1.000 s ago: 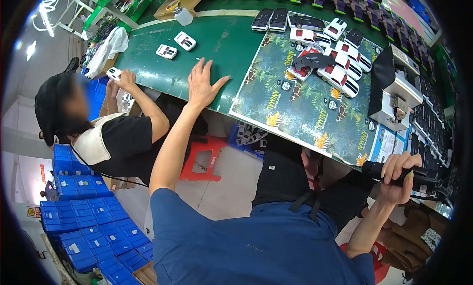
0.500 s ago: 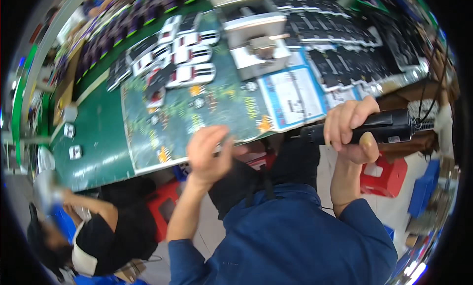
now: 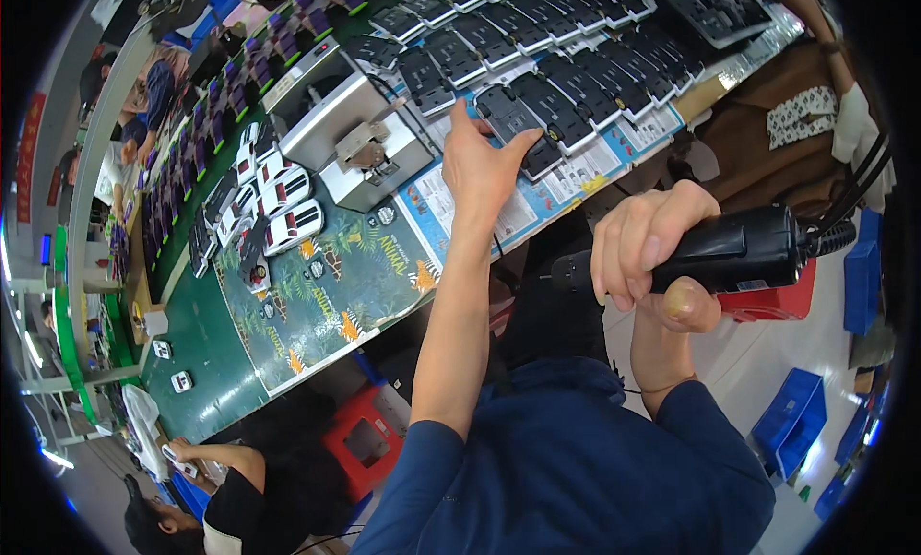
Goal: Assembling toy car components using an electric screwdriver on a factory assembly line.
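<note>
While the left hand [image 3: 480, 166] rests over the near edge of the rows, its thumb and fingers are spread at the near end of a black car base [image 3: 513, 118]; whether they press on it cannot be told. The right hand [image 3: 657, 253] is wrapped firmly round a black power screwdriver [image 3: 734, 248], held clear of the desk [image 3: 201, 296], its bit [image 3: 545, 278] pointing left, below the left wrist.

Risk one: the car base lies close against its neighbours just beyond the left hand. A lift by one edge, with so wide a spread, could tilt it, let it slip, or drag the next base out of line.

Risk two: the bit sits near the left forearm. Should the two hands cross, or the tool start early, the tip could scratch skin or sleeve.

Risk three: the cord [image 3: 863, 176] rises behind the right hand; a sharp swing leftward could pull it taut and throw the tool off line.

Under and beside the left hand, printed sheets [image 3: 590, 162] appear loose and could slide with a dragged part. Left of that hand stands a silver fixture [image 3: 403, 147]; its edge could catch a base carried low. Farther left, white cars [image 3: 293, 229] lie heaped, and rubbing could mark their finish.
</note>
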Available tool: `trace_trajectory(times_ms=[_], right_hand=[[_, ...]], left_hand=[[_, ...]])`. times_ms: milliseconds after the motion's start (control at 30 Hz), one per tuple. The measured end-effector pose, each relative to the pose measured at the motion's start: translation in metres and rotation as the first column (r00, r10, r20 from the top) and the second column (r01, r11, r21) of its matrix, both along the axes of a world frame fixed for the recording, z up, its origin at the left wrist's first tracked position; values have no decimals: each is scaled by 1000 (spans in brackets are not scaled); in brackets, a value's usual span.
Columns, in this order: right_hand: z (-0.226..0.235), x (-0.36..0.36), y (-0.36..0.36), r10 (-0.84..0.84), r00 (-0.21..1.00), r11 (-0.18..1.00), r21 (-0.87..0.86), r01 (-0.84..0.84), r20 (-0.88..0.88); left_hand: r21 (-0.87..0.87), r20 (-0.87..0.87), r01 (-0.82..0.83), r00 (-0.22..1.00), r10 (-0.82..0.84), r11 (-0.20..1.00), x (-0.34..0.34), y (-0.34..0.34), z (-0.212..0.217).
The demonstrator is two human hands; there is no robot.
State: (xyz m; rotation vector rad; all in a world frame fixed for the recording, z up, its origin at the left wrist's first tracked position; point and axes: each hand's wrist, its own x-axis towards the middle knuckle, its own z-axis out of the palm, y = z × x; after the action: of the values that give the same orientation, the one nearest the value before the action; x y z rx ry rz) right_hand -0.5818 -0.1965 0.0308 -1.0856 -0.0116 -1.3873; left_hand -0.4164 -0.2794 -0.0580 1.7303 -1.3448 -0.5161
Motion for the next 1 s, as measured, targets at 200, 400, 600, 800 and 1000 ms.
trace_trajectory(times_ms=[200,400,600,800,1000], right_hand=[[-1,-1,-3,-34,999,999,-27,35,14],[6,12,-5,-134,990,988,-89,130,-46],[28,70,-27,-151,988,960,-235,149,13],[38,178,-63,-310,951,928,-216,303,1],[18,208,-85,-539,799,795,-472,380,-266]], left_hand=[[-62,-555,137,819,-148,989,-6,12,-1],[-268,-769,83,582,-265,960,17,65,7],[-59,-936,-77,350,-28,995,92,144,9],[-102,-938,-105,342,-60,989,115,162,-13],[-83,-963,-31,258,-72,996,125,158,-17]])
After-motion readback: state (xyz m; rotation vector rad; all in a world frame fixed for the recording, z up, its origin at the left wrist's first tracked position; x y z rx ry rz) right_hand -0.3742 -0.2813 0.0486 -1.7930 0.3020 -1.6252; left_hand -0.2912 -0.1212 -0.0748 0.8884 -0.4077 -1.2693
